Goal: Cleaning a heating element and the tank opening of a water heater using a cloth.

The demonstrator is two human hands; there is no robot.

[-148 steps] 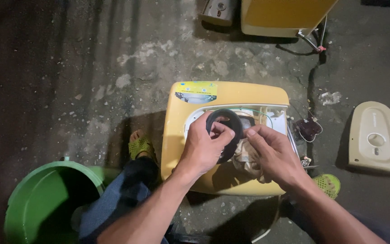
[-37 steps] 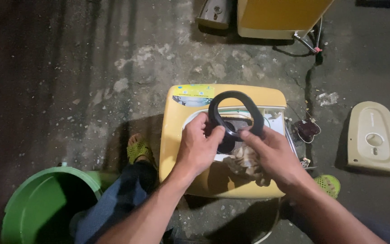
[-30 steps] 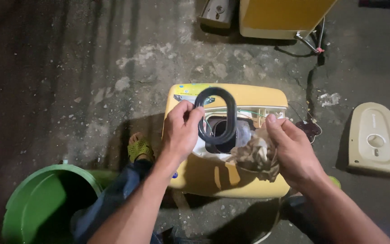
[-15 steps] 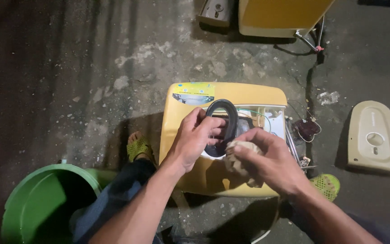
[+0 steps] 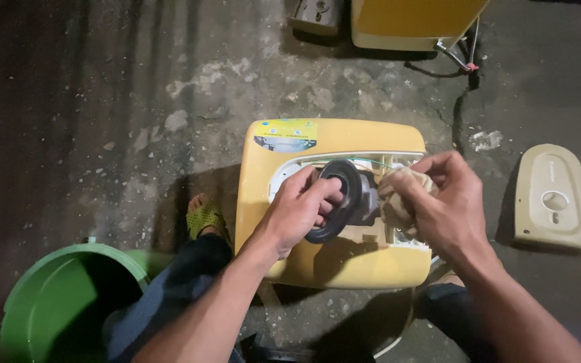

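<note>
Yellow casing (image 5: 331, 259) lies open-faced; over its opening my left hand (image 5: 297, 212) pinches the black rubber ring (image 5: 339, 199), right hand (image 5: 446, 202) closed round a crumpled rag (image 5: 401, 195). I'd keep the ring steady, wiping evenly along it.

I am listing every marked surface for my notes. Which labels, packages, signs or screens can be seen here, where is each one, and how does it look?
Sticker label: far left corner of the yellow casing, beyond the left hand; rectangular, yellow-green upper band, blue and grey picture area below.
Faint marking: upper part of the beige cover lying on the floor at right; small, pale, too small to make out.
No packages, signs or screens are in view.
</note>
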